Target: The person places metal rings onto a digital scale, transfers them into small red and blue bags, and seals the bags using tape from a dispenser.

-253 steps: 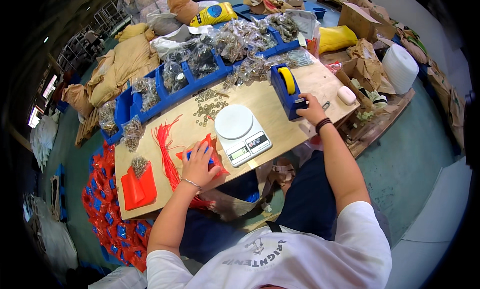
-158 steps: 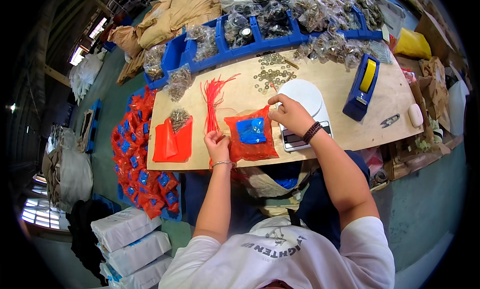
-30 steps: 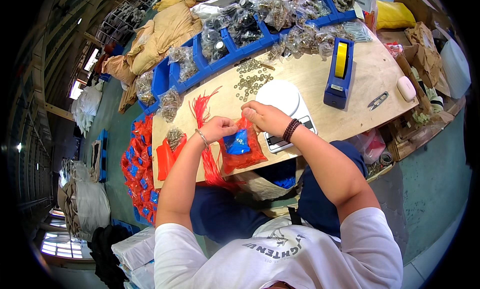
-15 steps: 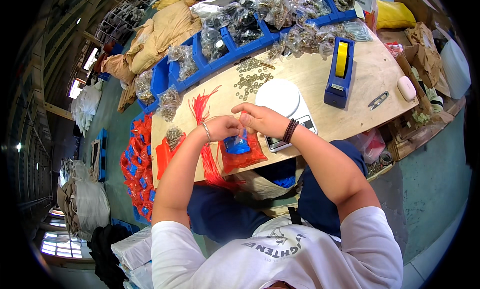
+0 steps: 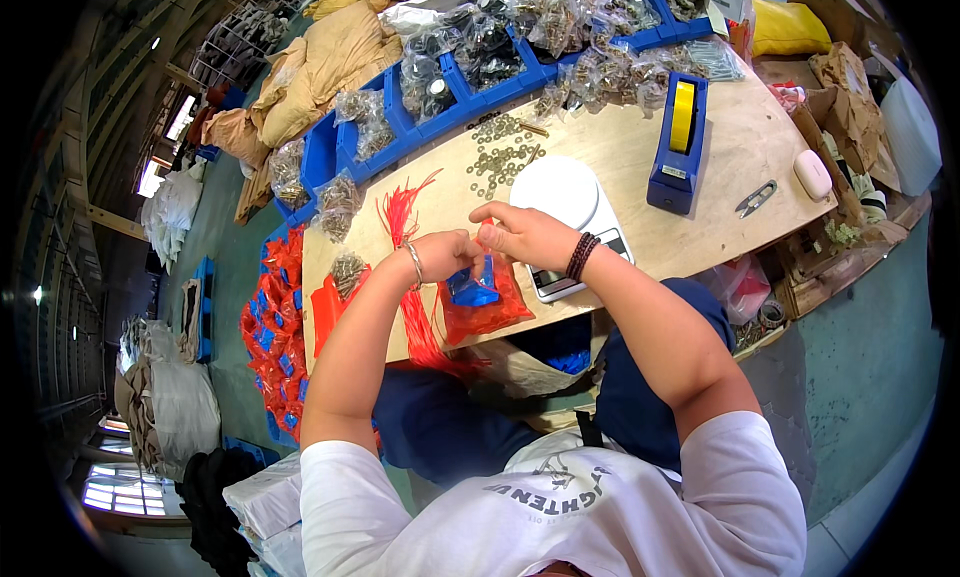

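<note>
A red bag (image 5: pixel 490 320) with a blue piece (image 5: pixel 473 293) showing at its upper part lies near the table's front edge. My left hand (image 5: pixel 442 256) is closed, its fingertips pinching at the bag's top left. From the other side my right hand (image 5: pixel 527 239) pinches the bag's mouth, its index finger bent over the thumb. Fingers partly hide the rim. Left of the bag, a bundle of long red ties (image 5: pixel 418 327) runs under my left hand. A white kitchen scale (image 5: pixel 562 199) stands just beyond my right hand.
Blue bins (image 5: pixel 420 127) with bagged hardware line the table's back. Small rings (image 5: pixel 495 162) lie loose before them. To the right are a blue tape dispenser (image 5: pixel 668 185), a thread snipper (image 5: pixel 757 199) and a pink case (image 5: pixel 813 175). Filled red bags (image 5: pixel 275 327) pile up at left.
My hands have shifted slightly at the bag's mouth. More red shows drawn up between the fingers, and the blue piece inside sits at a different angle. The table items stay put.
</note>
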Demonstrator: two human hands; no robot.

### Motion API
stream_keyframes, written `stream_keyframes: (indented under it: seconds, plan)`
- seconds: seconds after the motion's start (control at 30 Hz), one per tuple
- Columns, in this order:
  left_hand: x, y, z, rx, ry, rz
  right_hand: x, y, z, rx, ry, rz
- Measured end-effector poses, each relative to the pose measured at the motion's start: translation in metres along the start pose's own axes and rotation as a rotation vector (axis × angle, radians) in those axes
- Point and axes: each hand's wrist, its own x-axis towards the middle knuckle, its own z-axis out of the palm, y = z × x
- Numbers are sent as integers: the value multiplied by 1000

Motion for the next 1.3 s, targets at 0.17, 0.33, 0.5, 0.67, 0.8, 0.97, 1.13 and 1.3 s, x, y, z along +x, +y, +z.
stream_keyframes:
  seconds: [0.17,0.33,0.5,0.67,0.8,0.97,1.13,1.3]
  plan:
    - [-5,7,-1,38,42,-14,-5,0,-7,-354,-12,95]
    - [-7,3,0,-176,391,16,-4,8,-3,-580,-19,199]
    - [1,-17,-1,-238,511,-21,-1,5,6,-715,-45,266]
    - [24,-21,8,-329,493,-187,2,6,19,-785,-19,276]
    - [46,-24,25,-339,456,-325,4,9,26,-775,0,252]
    - [53,-23,32,-311,513,-375,3,12,27,-767,-8,230]
    - [33,-19,63,-927,876,-160,1,9,26,-744,-56,215]
    - [0,-21,80,-1227,1071,153,3,14,25,-804,53,196]
